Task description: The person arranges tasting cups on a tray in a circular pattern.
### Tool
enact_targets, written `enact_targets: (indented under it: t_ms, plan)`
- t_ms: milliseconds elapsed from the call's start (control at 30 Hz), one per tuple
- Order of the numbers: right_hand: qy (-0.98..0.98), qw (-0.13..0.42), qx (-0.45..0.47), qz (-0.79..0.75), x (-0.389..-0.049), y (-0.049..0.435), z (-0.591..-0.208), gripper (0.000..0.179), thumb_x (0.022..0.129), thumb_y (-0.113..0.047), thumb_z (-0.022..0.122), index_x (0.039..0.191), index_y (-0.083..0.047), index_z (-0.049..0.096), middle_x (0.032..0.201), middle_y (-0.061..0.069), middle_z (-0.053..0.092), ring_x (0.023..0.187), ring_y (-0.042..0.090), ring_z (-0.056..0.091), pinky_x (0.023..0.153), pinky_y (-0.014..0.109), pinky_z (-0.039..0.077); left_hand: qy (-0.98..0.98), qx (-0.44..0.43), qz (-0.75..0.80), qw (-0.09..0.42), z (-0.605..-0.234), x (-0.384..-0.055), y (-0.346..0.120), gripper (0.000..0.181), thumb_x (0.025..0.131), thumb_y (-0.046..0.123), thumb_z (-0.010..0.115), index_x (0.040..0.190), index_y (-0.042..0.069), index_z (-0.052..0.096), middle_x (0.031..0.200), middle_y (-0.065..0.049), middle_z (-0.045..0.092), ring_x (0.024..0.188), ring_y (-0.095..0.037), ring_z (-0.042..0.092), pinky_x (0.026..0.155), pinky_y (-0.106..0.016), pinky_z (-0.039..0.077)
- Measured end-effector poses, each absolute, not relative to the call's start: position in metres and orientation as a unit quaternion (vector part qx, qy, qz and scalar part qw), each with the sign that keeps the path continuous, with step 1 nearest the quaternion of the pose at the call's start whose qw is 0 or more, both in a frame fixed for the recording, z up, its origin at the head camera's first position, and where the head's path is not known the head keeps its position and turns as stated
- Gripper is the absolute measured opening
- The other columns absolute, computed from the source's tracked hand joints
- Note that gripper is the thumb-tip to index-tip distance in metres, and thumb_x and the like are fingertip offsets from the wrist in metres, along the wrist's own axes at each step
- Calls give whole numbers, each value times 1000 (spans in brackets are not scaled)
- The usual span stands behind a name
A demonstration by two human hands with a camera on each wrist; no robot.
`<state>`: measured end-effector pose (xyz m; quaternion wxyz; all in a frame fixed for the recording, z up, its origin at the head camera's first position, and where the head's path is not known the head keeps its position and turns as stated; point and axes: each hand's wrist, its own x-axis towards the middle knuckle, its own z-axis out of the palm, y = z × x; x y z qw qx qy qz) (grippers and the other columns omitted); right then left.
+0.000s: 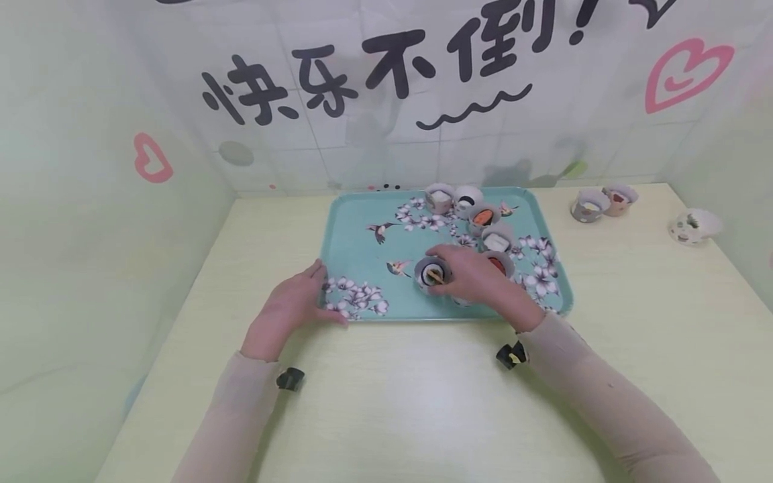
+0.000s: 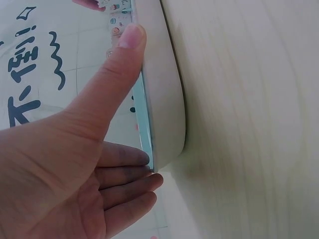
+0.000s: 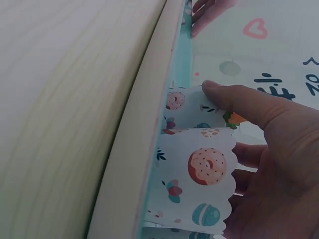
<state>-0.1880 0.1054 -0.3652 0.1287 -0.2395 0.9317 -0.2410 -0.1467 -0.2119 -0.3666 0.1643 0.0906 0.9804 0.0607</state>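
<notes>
My right hand (image 1: 474,275) pinches a small paper cup (image 1: 425,284) over the front middle of the teal flowered tray (image 1: 362,208). A round sushi-like piece with a dark ring and an orange strip shows inside the cup. In the right wrist view the thumb lies at its rim, and another scalloped paper cup (image 3: 199,209), printed with donuts, stands right in front. My left hand (image 1: 292,302) touches the tray's front left corner. Its fingers lie along the left side, and the thumb (image 2: 132,37) extends along the front rim.
On the tray, a curved row of filled cups runs from a white-filled cup (image 1: 440,200) past an orange-topped cup (image 1: 483,218) to a red-filled cup (image 1: 501,265) by my right wrist. Right of the tray stand two cups together (image 1: 588,206) and a tilted cup (image 1: 693,227). A wall rises behind.
</notes>
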Motion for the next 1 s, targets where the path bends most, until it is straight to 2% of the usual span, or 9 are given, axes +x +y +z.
enact_targets:
  t_ms: [167, 500, 600, 700, 767, 833, 933, 1000]
  plan:
    - [928, 119, -266, -233, -186, 106, -364, 65, 84, -33, 81, 137, -7, 56, 135, 11, 63, 125, 29, 59, 103, 47, 53, 980, 92, 60, 165, -366, -147, -214, 123, 69, 60, 82, 154, -8, 23, 164, -24, 19, 148, -44, 29, 117, -54, 37]
    - [925, 127, -278, -227, -180, 109, -355, 72, 82, -35, 82, 140, -6, 53, 136, 12, 63, 123, 29, 61, 101, 47, 54, 980, 90, 67, 166, -364, -146, -213, 123, 69, 59, 82, 154, -7, 23, 164, -23, 19, 148, -43, 29, 117, -52, 39]
    - [924, 127, -279, -227, -177, 112, -352, 74, 82, -37, 82, 142, -6, 51, 134, 12, 63, 119, 29, 62, 96, 46, 56, 980, 89, 67, 165, -364, -145, -213, 122, 70, 59, 82, 154, -7, 24, 164, -23, 20, 148, -43, 30, 117, -52, 39]
    - [929, 123, -268, -224, -175, 116, -349, 77, 81, -45, 81, 142, -9, 51, 129, 10, 66, 108, 25, 66, 84, 42, 59, 981, 89, 65, 162, -365, -145, -213, 122, 70, 59, 82, 154, -8, 25, 164, -24, 20, 147, -44, 31, 117, -52, 39]
    - [931, 118, -259, -228, -174, 119, -346, 79, 79, -49, 81, 142, -10, 53, 126, 8, 67, 105, 24, 66, 80, 40, 59, 980, 91, 64, 162, -365, -145, -213, 122, 70, 60, 81, 154, -8, 25, 164, -24, 20, 147, -44, 31, 117, -52, 39]
    - [930, 114, -250, -243, -174, 123, -342, 80, 78, -51, 81, 141, -10, 54, 126, 7, 67, 107, 25, 66, 83, 41, 59, 981, 93, 63, 160, -365, -146, -213, 122, 70, 61, 81, 153, -9, 25, 164, -24, 20, 146, -45, 32, 116, -53, 40]
    - [922, 113, -248, -277, -172, 129, -338, 76, 80, -48, 81, 140, -8, 55, 129, 10, 66, 117, 29, 63, 97, 46, 55, 981, 95, 63, 159, -366, -146, -213, 123, 69, 61, 81, 153, -9, 25, 164, -25, 20, 146, -45, 32, 116, -53, 40]
    - [916, 112, -248, -295, -171, 132, -336, 73, 82, -45, 80, 139, -7, 55, 131, 12, 65, 121, 31, 61, 101, 48, 53, 981, 94, 63, 158, -366, -146, -214, 123, 69, 61, 81, 153, -9, 25, 164, -25, 20, 146, -45, 32, 115, -53, 40]
